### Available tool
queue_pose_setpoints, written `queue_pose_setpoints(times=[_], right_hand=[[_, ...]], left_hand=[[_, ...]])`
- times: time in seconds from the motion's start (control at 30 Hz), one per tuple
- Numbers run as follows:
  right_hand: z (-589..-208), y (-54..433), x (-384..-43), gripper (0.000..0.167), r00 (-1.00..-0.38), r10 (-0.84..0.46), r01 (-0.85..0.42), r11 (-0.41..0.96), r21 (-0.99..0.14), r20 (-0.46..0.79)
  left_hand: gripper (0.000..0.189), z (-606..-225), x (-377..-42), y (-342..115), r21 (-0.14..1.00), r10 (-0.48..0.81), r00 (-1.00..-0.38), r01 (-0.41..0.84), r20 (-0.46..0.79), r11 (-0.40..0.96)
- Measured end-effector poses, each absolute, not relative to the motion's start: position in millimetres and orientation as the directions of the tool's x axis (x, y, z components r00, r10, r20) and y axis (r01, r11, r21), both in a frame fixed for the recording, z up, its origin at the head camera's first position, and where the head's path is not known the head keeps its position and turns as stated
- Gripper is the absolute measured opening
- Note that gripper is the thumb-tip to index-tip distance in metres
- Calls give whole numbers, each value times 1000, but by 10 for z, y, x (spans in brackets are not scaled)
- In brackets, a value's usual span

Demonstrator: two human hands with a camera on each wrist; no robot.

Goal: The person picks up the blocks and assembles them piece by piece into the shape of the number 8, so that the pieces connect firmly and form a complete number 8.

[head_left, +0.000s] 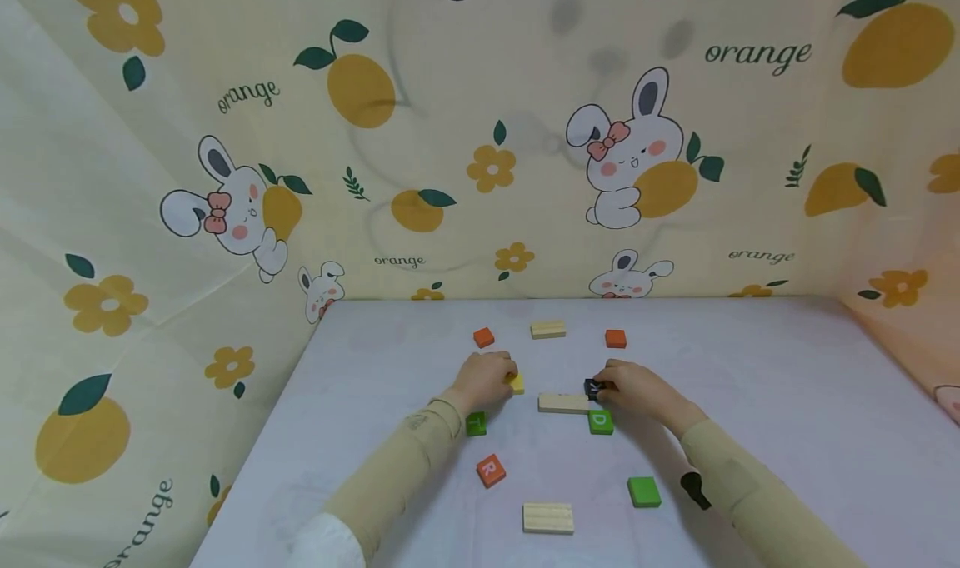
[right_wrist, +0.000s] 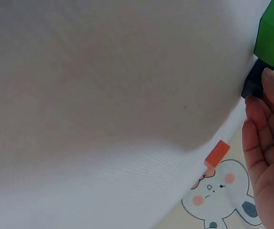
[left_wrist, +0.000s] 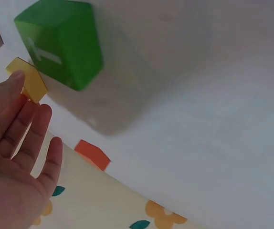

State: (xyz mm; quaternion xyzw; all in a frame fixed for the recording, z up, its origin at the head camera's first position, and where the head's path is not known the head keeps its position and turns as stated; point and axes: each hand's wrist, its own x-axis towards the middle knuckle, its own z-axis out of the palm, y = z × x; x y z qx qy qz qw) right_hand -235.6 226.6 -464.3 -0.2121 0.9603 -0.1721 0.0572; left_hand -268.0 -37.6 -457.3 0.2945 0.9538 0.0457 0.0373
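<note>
In the head view my left hand (head_left: 483,378) pinches a yellow block (head_left: 517,384) between thumb and fingers. The left wrist view shows the thumb on one face of that yellow block (left_wrist: 31,82). Across from it, my right hand (head_left: 633,389) pinches a black block (head_left: 592,389) with a pale letter, partly hidden by the fingers. Just below the black block lie a green block (head_left: 601,422) marked D and a long wooden block (head_left: 562,404). Another green block (head_left: 476,424), marked T, sits beside the left wrist.
Toward the back of the white table (head_left: 765,435) lie two orange blocks (head_left: 483,337) and a wooden block (head_left: 548,329) between them. Nearer are an orange block (head_left: 491,470) marked R, a wooden block (head_left: 547,518) and a plain green block (head_left: 644,492). A patterned cloth (head_left: 450,151) hangs behind.
</note>
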Motion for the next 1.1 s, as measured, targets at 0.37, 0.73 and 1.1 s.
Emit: queue_pose_setpoints(times=[0.37,0.73,1.1], right_hand=[[-4652,2272,-2353,26,-904,-427,-392,851,-350,-26],[-4667,2272,-2366,25,-906,-423,-388,854,-346,-28],[-4654,2262,-2344,26,-908,-419,-382,853,-355,-30]], left_hand=[[25,-4564,-2664,-241,83,583,-811,579,-46,811],[25,-4623,-2688,-204,34,614,-789,613,-30,789],[26,-4631,-2664,-199,-9,632,-774,633,-28,774]])
